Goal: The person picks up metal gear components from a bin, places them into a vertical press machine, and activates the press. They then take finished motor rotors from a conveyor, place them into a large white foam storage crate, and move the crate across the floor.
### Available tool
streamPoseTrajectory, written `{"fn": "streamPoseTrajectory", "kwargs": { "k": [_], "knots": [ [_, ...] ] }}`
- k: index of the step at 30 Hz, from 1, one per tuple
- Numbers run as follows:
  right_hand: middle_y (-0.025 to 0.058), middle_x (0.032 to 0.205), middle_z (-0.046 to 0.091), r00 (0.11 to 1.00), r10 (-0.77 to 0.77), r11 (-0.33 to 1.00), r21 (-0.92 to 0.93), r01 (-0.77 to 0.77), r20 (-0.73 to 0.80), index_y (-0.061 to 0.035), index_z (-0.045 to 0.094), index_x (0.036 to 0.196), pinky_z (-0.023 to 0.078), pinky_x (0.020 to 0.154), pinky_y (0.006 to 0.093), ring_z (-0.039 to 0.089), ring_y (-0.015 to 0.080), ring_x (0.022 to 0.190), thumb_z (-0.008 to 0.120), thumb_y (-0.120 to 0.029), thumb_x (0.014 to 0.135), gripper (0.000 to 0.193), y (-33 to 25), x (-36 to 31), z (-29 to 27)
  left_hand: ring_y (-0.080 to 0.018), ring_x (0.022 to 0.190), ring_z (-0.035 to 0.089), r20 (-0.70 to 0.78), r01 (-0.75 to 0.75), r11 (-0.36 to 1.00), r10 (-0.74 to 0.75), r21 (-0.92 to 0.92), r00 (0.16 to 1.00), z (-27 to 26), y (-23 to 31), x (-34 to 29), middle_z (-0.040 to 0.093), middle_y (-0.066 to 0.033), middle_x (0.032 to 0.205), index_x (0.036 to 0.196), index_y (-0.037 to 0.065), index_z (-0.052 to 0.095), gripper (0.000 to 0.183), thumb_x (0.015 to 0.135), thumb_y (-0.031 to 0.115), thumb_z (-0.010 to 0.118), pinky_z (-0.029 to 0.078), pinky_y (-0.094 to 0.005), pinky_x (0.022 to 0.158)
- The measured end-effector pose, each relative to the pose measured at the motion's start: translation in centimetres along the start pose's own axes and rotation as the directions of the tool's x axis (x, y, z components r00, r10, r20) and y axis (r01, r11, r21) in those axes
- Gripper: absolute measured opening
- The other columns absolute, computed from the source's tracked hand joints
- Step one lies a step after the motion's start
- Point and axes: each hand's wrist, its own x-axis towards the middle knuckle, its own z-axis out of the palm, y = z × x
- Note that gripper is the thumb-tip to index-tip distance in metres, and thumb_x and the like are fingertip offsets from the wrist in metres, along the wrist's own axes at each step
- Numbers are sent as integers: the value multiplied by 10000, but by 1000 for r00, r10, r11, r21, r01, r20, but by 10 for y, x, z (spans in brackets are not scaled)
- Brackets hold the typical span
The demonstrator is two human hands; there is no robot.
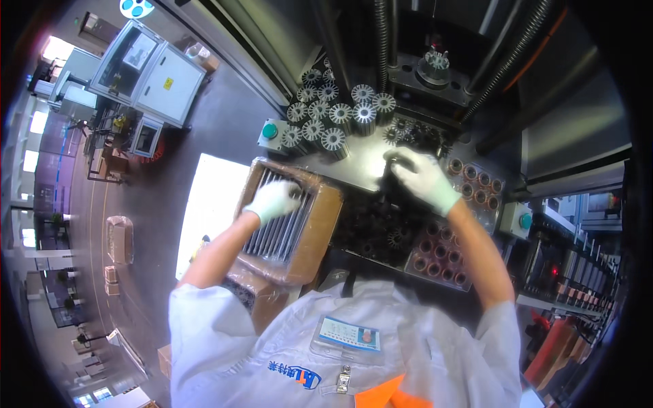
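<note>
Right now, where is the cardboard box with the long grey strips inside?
In the head view, the open cardboard box is just left of centre, with the left hand over it and ridged metal cylinders beyond it, to the upper right.

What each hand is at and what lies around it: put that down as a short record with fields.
Left hand: white-gloved, fingers curled, over the open carton; grip unclear
Carton contents: long metal rods, side by side
Right hand: white-gloved, fingers bent, near dark toothed parts; grip unclear
Beyond the carton: slotted metal cylinders, standing upright in a cluster
Right of the dark parts: copper-coloured rings, in rows
Controls: a green button at left, another at right
</note>
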Motion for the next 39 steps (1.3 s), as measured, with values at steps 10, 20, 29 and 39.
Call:
{"fn": "streamPoseTrajectory", "kwargs": {
  "k": [10,20,29,39],
  "knots": [
    [-2,927,683,878,32,968,233,92,-477,7,675,1204,490,694,229,579,45,761,631,-52,912,301,-25,54,-71,-411,943,659,-203,-7,997,23,78,979,90,-48,29,694,-212,961,1072,13,652,368,801,260,682,526,-495,842],
    [87,959,727,757,-12,980,-157,-120,-653,-8,679,1233,524,680,276,639,126,716,593,-65,899,349,20,142,-153,-158,1003,611,196,219,492,-97,-843,976,152,-112,-77,659,-105,1149,1309,-38,560,465,936,207,691,495,-313,889],
    [218,1041,650,852,-170,599,-738,-310,-496,-247,484,1459,567,813,463,683,376,898,450,-100,948,532,-5,98,-129,-121,786,630,-116,-89,206,-127,-974,985,34,-15,-62,606,-32,911,1308,24,477,397,992,211,629,538,-285,707],
    [168,972,621,786,-270,831,-547,-102,-557,-184,553,1386,535,808,482,639,396,872,536,-164,964,423,-23,19,-107,-15,512,394,-586,-617,315,197,-721,786,-139,257,150,496,81,669,1065,18,672,228,964,221,671,308,-213,438]
  ]
}}
